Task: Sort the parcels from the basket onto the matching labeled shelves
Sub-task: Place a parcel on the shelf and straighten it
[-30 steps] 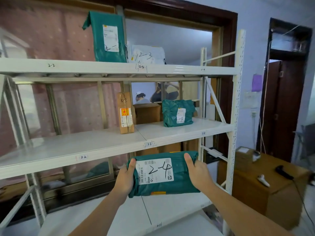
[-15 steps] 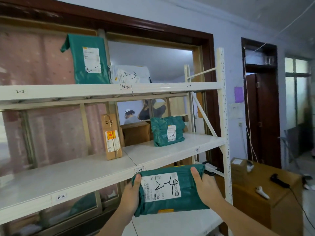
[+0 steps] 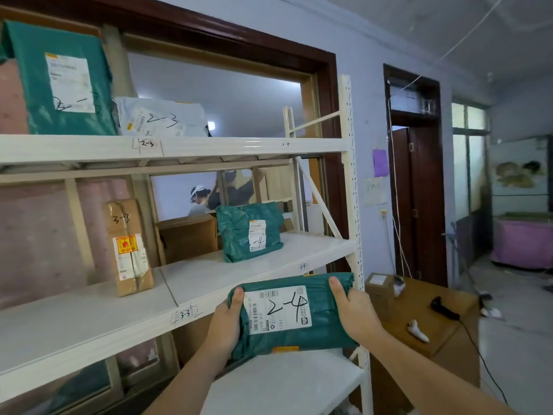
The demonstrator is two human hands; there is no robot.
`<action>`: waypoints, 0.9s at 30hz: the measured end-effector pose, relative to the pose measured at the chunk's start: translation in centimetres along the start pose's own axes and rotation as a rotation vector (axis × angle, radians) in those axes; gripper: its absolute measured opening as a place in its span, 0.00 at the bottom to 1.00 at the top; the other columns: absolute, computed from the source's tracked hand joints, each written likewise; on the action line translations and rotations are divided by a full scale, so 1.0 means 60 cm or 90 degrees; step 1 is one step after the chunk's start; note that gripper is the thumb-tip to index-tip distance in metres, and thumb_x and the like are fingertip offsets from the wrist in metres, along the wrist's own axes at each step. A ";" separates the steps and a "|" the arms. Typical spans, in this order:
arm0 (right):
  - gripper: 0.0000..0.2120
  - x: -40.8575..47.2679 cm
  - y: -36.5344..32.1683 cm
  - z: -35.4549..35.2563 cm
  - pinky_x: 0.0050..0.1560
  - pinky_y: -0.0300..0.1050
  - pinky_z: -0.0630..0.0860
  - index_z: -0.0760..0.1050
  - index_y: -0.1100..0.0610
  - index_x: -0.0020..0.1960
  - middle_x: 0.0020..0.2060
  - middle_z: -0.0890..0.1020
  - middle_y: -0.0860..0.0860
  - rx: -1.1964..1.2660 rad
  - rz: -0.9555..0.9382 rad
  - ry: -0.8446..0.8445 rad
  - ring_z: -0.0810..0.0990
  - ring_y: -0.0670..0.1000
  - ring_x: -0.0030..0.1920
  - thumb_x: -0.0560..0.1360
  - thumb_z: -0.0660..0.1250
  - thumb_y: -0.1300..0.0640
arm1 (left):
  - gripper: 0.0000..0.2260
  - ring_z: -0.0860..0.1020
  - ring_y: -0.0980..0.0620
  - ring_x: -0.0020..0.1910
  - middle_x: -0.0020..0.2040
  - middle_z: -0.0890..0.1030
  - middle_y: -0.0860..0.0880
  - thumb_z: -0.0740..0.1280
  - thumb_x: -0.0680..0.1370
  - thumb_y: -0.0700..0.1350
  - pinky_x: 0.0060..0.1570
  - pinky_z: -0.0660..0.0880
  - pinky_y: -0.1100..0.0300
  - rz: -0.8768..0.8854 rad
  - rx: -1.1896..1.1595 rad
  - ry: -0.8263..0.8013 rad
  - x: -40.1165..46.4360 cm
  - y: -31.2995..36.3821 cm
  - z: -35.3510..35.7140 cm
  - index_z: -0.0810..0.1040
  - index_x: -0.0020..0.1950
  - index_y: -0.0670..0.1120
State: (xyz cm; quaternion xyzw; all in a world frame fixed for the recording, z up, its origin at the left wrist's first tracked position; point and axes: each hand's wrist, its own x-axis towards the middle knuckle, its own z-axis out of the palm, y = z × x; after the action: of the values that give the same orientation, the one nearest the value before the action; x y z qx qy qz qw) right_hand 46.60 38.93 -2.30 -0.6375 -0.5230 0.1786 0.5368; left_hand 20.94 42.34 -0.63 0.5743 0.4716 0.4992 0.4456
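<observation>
Gripping the green parcel (image 3: 317,322) marked 2-4, both hands, left (image 3: 226,324) and right (image 3: 354,314), pinch its ends; white shelf (image 3: 89,322) behind.

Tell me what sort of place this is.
Probably a small parcel sorting or storage room in an ordinary building. White metal shelving carries handwritten slot labels such as 2-3, marked parcels sit on it, and both hands hold a green parcel marked 2-4.

This looks like a small parcel sorting room in a plain building. A white metal shelf rack (image 3: 348,181) has numbers written on its edges, like the 2-3 label (image 3: 147,144). Green parcel bags (image 3: 250,230) and a brown box (image 3: 128,247) sit on the shelves.
</observation>
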 end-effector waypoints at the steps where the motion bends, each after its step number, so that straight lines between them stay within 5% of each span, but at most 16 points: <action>1: 0.26 0.013 0.003 -0.015 0.47 0.44 0.79 0.77 0.52 0.44 0.39 0.84 0.50 0.005 -0.005 -0.004 0.84 0.48 0.43 0.80 0.51 0.34 | 0.20 0.86 0.47 0.49 0.46 0.88 0.49 0.58 0.84 0.58 0.50 0.82 0.52 0.000 -0.001 0.004 0.009 0.004 0.020 0.82 0.56 0.46; 4: 0.27 0.059 0.020 -0.053 0.43 0.39 0.74 0.76 0.52 0.43 0.38 0.83 0.49 0.005 -0.007 -0.020 0.83 0.48 0.42 0.79 0.50 0.33 | 0.20 0.86 0.48 0.48 0.45 0.88 0.49 0.57 0.84 0.59 0.45 0.80 0.56 -0.002 -0.007 0.011 0.037 0.016 0.076 0.82 0.54 0.47; 12: 0.34 0.191 0.079 -0.102 0.43 0.43 0.82 0.77 0.57 0.43 0.36 0.84 0.52 -0.032 -0.014 -0.032 0.85 0.48 0.38 0.73 0.48 0.28 | 0.22 0.86 0.50 0.46 0.44 0.88 0.50 0.58 0.84 0.59 0.42 0.79 0.60 0.010 0.000 0.030 0.122 0.021 0.177 0.84 0.55 0.44; 17: 0.34 0.277 0.044 -0.115 0.46 0.46 0.81 0.77 0.56 0.45 0.38 0.84 0.52 -0.022 -0.044 -0.013 0.84 0.49 0.40 0.77 0.48 0.29 | 0.18 0.84 0.61 0.40 0.42 0.86 0.54 0.58 0.85 0.55 0.35 0.76 0.70 0.074 0.006 0.039 0.190 0.079 0.199 0.83 0.53 0.45; 22: 0.39 0.368 -0.034 -0.126 0.47 0.52 0.83 0.78 0.60 0.44 0.38 0.84 0.55 0.013 -0.113 0.017 0.85 0.54 0.40 0.73 0.47 0.26 | 0.21 0.86 0.46 0.51 0.49 0.88 0.48 0.59 0.84 0.59 0.55 0.81 0.47 0.132 -0.014 0.069 0.267 0.166 0.186 0.83 0.57 0.45; 27: 0.36 0.454 -0.113 -0.135 0.47 0.52 0.82 0.77 0.62 0.44 0.40 0.83 0.57 0.024 -0.195 0.065 0.84 0.56 0.42 0.79 0.49 0.30 | 0.22 0.86 0.44 0.51 0.49 0.88 0.46 0.58 0.84 0.58 0.54 0.80 0.48 0.209 0.001 0.097 0.318 0.264 0.173 0.83 0.56 0.43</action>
State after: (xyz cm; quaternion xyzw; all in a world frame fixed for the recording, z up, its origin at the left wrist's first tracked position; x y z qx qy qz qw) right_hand 60.35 57.48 15.62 -0.5481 -0.5827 0.0721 0.5956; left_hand 33.89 58.26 16.79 0.6041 0.4045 0.6071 0.3208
